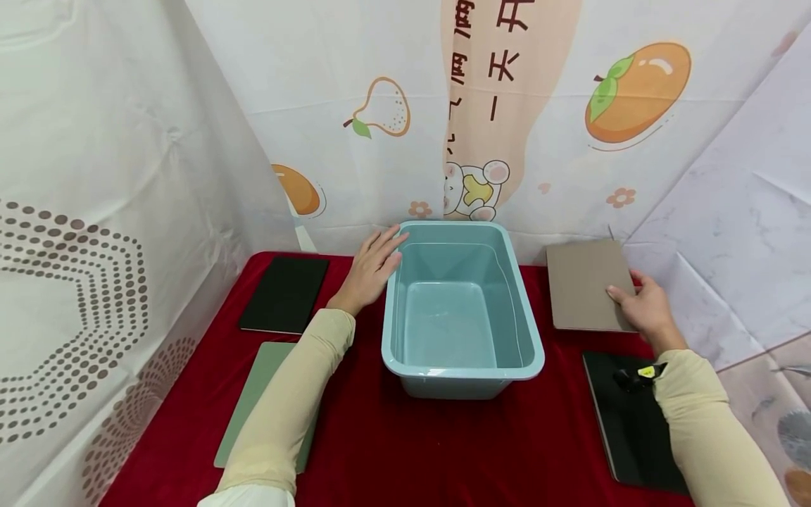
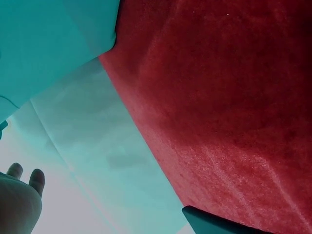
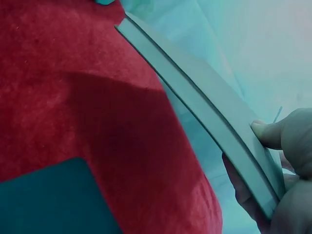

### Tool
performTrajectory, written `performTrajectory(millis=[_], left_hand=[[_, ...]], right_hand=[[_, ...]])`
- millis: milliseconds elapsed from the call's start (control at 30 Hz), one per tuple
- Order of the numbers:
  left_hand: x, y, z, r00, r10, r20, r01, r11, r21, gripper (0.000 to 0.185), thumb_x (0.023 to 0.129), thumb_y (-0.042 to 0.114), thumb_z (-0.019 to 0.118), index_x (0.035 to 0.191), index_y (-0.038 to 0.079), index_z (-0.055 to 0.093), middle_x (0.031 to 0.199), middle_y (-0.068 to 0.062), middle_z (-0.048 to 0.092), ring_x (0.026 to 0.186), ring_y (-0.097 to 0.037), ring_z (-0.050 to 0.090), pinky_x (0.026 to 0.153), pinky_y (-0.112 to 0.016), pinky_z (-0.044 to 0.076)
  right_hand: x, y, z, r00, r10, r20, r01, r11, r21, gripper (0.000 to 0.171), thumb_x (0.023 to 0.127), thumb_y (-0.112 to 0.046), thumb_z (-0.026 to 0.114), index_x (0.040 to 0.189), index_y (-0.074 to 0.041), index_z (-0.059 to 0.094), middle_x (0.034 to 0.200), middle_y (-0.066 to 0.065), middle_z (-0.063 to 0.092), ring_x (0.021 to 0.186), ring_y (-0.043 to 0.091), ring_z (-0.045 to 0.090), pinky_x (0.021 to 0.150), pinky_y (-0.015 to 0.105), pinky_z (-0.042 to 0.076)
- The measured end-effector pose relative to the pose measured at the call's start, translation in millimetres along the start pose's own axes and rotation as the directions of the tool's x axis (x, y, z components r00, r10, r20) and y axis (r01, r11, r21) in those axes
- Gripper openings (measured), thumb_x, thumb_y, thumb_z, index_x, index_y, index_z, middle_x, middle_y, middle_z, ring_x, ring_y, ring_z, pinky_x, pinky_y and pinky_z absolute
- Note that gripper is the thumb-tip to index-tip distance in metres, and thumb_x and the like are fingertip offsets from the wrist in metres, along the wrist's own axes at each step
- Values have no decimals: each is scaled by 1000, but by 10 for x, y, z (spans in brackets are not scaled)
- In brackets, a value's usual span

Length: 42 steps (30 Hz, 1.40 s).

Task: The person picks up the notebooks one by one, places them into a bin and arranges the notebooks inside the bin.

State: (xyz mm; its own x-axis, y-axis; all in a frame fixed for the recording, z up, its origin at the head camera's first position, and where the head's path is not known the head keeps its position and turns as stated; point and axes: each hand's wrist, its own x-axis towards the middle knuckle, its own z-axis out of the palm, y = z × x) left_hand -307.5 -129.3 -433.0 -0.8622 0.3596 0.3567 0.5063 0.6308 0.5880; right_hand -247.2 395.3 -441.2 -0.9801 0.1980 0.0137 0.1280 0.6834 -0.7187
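The right hand (image 1: 646,310) pinches the tan book (image 1: 586,285) at its 3 o'clock edge, while the left hand (image 1: 370,271) lies flat with fingers together against the blue tub (image 1: 462,366), which sits at the book's 9 o'clock.

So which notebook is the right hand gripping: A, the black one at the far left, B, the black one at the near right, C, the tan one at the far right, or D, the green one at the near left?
C: the right hand pinches the edge of the tan notebook, thumb on top, as the right wrist view also shows.
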Motion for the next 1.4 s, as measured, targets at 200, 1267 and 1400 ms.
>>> performTrajectory(millis=[200,1267,1400], left_hand=[[-3,12,-16,1000,0,0,0,1000,-1,51,110,51,31,158,36,38,170,9,24,160,-27,10,128,-58,10],[-15,-1,14,1000,7,-9,-7,1000,-9,50,110,51,30,157,36,39,170,9,24,160,-29,12,127,-59,11],[-9,7,12,1000,12,-13,-12,1000,-5,50,110,48,32,157,35,40,170,9,25,160,-28,12,128,-58,11]], right_hand=[[-35,-98,-21,1000,10,5,-10,998,58,74,104,-32,54,157,9,23,129,40,52,65,-8,54,59,19,51],[-185,-779,-386,994,3,112,-24,982,186,87,103,-36,58,162,2,8,90,-24,53,69,-1,66,63,27,60],[-192,-832,-408,992,-12,128,-13,982,189,87,104,-35,56,162,4,4,91,-23,53,70,-1,66,64,26,59]])
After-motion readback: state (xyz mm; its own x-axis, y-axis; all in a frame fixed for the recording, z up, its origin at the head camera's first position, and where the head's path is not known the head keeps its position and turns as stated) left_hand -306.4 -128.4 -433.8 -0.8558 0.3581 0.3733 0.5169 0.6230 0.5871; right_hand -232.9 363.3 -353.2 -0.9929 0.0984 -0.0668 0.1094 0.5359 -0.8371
